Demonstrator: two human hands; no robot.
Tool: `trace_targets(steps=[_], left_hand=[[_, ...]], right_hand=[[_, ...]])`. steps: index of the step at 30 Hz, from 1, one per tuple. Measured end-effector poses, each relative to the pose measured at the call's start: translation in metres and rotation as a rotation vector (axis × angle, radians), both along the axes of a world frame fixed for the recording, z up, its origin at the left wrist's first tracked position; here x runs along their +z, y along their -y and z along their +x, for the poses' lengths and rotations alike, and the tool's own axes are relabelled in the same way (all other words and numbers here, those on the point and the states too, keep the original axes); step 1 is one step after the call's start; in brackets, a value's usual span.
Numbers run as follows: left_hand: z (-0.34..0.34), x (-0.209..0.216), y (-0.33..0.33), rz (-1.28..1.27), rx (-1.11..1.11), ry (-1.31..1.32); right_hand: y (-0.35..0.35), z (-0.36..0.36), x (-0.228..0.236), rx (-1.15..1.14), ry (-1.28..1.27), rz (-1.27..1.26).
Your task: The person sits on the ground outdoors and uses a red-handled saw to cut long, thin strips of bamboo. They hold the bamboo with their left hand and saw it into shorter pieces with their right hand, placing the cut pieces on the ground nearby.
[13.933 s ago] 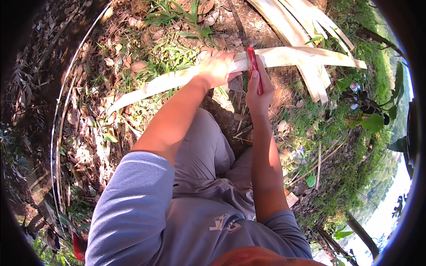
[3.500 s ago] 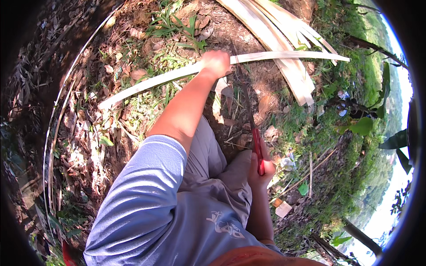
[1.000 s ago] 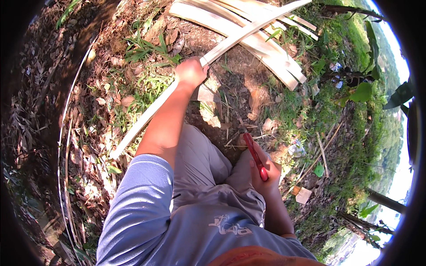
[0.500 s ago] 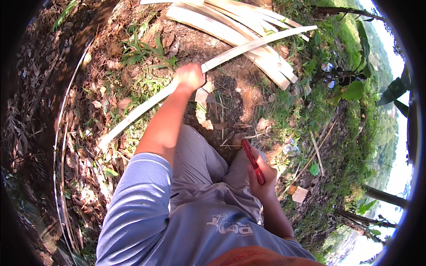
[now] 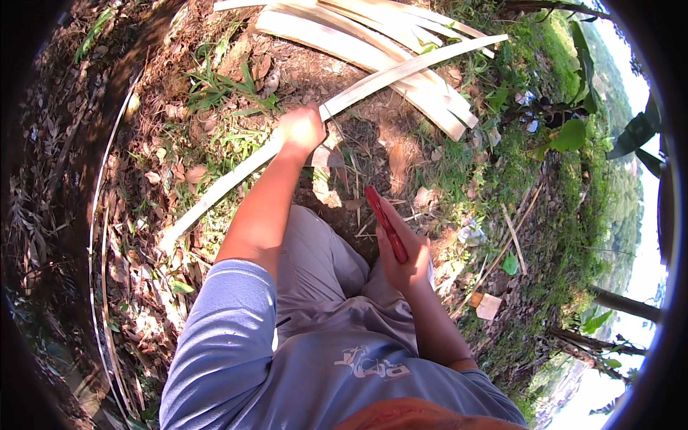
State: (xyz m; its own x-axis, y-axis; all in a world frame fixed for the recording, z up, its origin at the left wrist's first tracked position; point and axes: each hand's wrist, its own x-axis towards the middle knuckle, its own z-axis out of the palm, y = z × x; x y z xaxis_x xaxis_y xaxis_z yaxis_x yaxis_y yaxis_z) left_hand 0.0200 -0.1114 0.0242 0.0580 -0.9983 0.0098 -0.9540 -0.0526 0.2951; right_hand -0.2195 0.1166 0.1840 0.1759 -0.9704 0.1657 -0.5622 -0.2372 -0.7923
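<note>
My left hand (image 5: 299, 129) is closed around a long, pale wooden strip (image 5: 226, 188), which runs slantwise from the lower left up to the far right. The strip's far end crosses over a pile of similar pale strips (image 5: 423, 97) on the ground. In front of my lap, my right hand (image 5: 405, 254) grips a narrow red tool (image 5: 387, 223). It tilts up and to the left, apart from the strip; its exact kind I cannot make out. Below my left hand lies a small, flat greyish piece (image 5: 324, 158) on the soil.
Dry leaves and grass cover the ground. Thin curved strips (image 5: 92, 236) lie along the left. To the right are a small wood block (image 5: 489, 307), thin sticks (image 5: 514, 240) and a crumpled white scrap (image 5: 471, 233). Plants and trunks stand at the right edge.
My right hand has moved up and slightly left with the red tool, closer to the strip. My left hand keeps its hold on the strip; the view has shifted slightly.
</note>
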Motion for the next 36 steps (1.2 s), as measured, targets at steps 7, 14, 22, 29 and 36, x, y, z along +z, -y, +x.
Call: trace_targets(steps=[7,14,22,29,36], left_hand=[[-0.002,0.002,-0.006,0.009,0.026,-0.044],[-0.006,0.007,-0.005,0.054,0.048,-0.048],[-0.009,0.003,-0.008,-0.007,0.019,-0.029],[-0.009,-0.003,-0.009,-0.045,0.013,-0.015],[-0.01,-0.003,-0.01,-0.044,-0.005,-0.007]], right_hand=[[0.121,0.064,-0.059,0.041,0.185,-0.011],[0.131,0.065,-0.093,0.038,0.252,-0.034],[-0.019,-0.031,-0.078,-0.083,-0.01,-0.068],[-0.047,-0.05,-0.002,-0.037,-0.08,0.108],[0.095,0.045,-0.042,0.017,0.172,0.028]])
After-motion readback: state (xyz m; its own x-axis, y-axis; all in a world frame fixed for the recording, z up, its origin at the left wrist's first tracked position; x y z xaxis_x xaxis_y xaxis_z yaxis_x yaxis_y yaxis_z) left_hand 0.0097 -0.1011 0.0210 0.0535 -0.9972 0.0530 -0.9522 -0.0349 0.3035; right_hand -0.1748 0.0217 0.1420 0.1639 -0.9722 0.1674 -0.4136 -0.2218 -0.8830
